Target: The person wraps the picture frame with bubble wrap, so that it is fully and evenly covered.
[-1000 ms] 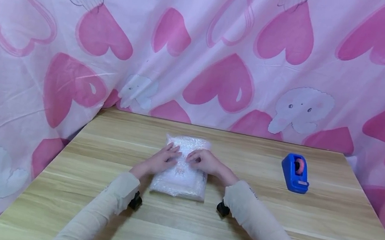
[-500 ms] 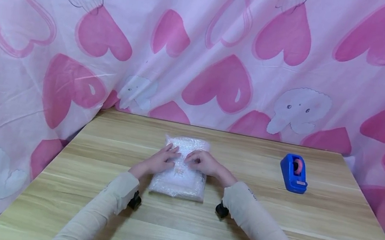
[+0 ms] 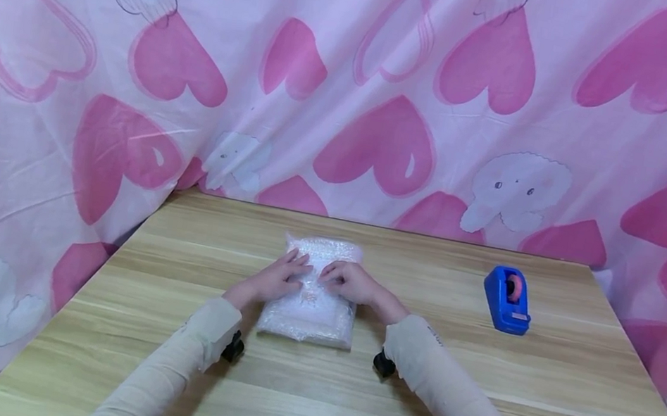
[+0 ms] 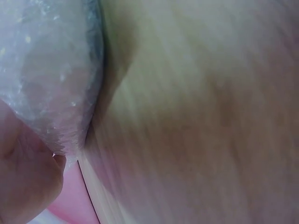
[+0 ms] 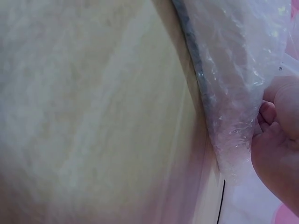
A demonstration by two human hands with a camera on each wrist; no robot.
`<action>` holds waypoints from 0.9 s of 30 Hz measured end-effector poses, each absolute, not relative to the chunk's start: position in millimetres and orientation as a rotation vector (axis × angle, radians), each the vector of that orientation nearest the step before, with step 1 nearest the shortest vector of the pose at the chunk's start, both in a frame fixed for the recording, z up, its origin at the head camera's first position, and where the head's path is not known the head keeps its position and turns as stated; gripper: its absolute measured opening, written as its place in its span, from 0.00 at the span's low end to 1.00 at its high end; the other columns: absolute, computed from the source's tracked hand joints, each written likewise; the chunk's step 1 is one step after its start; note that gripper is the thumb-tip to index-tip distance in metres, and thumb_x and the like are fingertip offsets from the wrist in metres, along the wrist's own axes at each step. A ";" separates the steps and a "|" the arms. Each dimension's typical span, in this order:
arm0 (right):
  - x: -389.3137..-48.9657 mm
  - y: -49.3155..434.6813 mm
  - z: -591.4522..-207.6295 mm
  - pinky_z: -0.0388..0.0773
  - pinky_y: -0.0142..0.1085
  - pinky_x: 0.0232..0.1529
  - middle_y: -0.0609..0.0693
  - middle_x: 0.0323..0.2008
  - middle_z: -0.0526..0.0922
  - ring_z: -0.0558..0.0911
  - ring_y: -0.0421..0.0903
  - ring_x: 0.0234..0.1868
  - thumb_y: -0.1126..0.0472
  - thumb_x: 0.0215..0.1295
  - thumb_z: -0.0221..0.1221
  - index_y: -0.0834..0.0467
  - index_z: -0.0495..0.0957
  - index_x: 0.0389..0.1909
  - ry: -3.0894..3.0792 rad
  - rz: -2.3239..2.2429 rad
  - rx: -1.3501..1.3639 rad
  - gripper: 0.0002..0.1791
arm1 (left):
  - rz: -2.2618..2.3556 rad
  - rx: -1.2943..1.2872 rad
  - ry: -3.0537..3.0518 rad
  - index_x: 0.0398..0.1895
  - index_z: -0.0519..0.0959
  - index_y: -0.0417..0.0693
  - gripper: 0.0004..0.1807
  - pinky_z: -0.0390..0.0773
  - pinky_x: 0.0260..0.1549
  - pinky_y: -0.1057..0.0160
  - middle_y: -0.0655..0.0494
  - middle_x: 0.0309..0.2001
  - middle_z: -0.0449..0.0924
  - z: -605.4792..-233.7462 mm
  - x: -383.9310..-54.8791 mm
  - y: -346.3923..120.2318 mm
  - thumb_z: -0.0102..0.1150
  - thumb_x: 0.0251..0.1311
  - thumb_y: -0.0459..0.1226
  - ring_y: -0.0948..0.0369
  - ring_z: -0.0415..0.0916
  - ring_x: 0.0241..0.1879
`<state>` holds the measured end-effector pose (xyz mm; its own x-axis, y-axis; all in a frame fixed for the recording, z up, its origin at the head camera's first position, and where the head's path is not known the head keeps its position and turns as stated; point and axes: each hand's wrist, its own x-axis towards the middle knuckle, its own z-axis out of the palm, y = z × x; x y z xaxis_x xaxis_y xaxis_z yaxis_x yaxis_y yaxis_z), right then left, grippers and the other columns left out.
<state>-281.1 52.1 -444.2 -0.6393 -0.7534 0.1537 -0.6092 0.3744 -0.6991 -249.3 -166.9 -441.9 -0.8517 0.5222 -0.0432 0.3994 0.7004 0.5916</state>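
Note:
On the wooden table lies a flat rectangular package in clear bubble wrap, pale inside, with a small orange-pink print showing near its middle. My left hand rests on its upper left part, fingers spread and fairly straight. From the other side my right hand reaches over the package, fingers bent, fingertips at the wrap near its centre. Whether those fingertips pinch the wrap or only press it, I cannot tell. In the left wrist view, the wrap shows beside part of the hand; the right wrist view shows curled fingers at the wrap's side.
A blue tape dispenser with a pinkish roll stands on the right of the table. Behind the table's back edge hangs a pink curtain with hearts, which also covers the left side. A dark wrist camera sits under the left sleeve.
Both hands stay at nearly the same spots on the package; the right fingers shift only slightly. The whole head view has drifted a little leftward.

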 end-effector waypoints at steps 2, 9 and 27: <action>-281.5 53.3 -444.7 0.72 0.39 0.53 0.57 0.44 0.80 0.75 0.52 0.49 0.72 0.55 0.59 0.66 0.81 0.38 2.446 -1.114 -1.231 0.10 | 0.858 0.740 2.704 0.63 0.63 0.42 0.25 0.37 0.65 0.45 0.48 0.69 0.48 -441.5 -249.7 -165.7 0.49 0.62 0.37 0.49 0.31 0.69; -272.2 56.8 -448.2 0.69 0.43 0.55 0.58 0.49 0.76 0.72 0.53 0.54 0.72 0.60 0.54 0.65 0.79 0.44 2.465 -1.116 -1.200 0.12 | 0.856 0.767 2.707 0.64 0.62 0.41 0.26 0.38 0.64 0.42 0.47 0.69 0.47 -441.7 -250.2 -164.5 0.50 0.62 0.38 0.47 0.31 0.69; -264.3 74.9 -419.0 0.72 0.45 0.54 0.66 0.53 0.73 0.71 0.59 0.55 0.72 0.60 0.53 0.73 0.69 0.53 2.392 -1.431 -0.970 0.19 | 0.791 0.792 2.893 0.51 0.75 0.40 0.20 0.55 0.61 0.44 0.44 0.63 0.62 -427.3 -258.0 -162.5 0.59 0.54 0.37 0.44 0.55 0.64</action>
<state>-264.3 74.9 -419.0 -0.7677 -0.6198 0.1625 -0.4362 0.3197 -0.8411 -258.0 -162.5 -427.3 -0.8690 0.4860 0.0935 0.4660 0.7397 0.4855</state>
